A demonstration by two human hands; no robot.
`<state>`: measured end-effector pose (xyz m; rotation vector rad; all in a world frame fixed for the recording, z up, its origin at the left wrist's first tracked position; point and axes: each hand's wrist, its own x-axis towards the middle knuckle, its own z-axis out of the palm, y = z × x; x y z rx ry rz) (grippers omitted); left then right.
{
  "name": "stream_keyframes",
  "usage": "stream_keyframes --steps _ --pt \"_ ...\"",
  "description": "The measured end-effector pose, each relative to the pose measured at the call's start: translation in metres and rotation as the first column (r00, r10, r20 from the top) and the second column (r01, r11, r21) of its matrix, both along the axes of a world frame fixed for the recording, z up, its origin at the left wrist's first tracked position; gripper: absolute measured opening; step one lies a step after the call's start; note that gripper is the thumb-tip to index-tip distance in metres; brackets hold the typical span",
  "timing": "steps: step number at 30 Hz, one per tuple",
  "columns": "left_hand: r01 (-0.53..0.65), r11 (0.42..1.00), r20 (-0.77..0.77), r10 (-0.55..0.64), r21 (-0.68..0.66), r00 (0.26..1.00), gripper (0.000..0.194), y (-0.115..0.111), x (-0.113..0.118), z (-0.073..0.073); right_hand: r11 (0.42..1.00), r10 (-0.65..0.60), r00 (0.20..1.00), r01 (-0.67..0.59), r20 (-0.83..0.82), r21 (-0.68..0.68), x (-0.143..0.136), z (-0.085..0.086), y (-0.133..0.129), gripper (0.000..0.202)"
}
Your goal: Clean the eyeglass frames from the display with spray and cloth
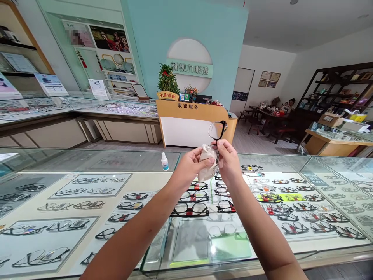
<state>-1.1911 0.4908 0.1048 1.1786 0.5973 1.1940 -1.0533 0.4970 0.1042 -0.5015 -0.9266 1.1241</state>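
A pair of black-framed glasses (pixel 217 130) is held up above the glass counter, one lens showing clear above my fingers. My right hand (pixel 228 157) pinches the frame near its middle. Bunched in my left hand (pixel 194 163) is a pale cleaning cloth (pixel 207 165), which covers the lower part of the glasses, so the other lens is hidden. Both hands are close together, almost touching. On the counter top to their left stands a small white bottle (pixel 164 161) with a blue label.
Below my arms, the glass display counter (pixel 189 241) holds rows of spectacle frames (pixel 190 210). A wooden cashier desk (pixel 195 128) with a potted plant (pixel 168 79) stands ahead. At the far right a person (pixel 290 107) sits by a dark table.
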Motion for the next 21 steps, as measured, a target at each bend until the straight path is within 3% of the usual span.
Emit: stream_keyframes --steps 5,15,21 --pt "-0.025 0.999 -0.009 0.025 0.032 1.0 0.057 -0.002 0.001 0.0 1.0 0.01 1.0 -0.01 0.01 0.018 -0.003 -0.001 -0.002 0.033" --pt "-0.249 0.961 -0.085 0.26 0.119 0.962 0.054 -0.01 0.007 -0.004 0.998 0.029 0.995 -0.034 0.097 0.048 -0.013 -0.008 -0.009 0.034" --pt "-0.197 0.972 -0.109 0.211 0.125 0.971 0.057 -0.006 0.003 -0.005 0.999 -0.02 0.995 0.016 0.101 0.036 -0.004 0.001 -0.01 0.037"
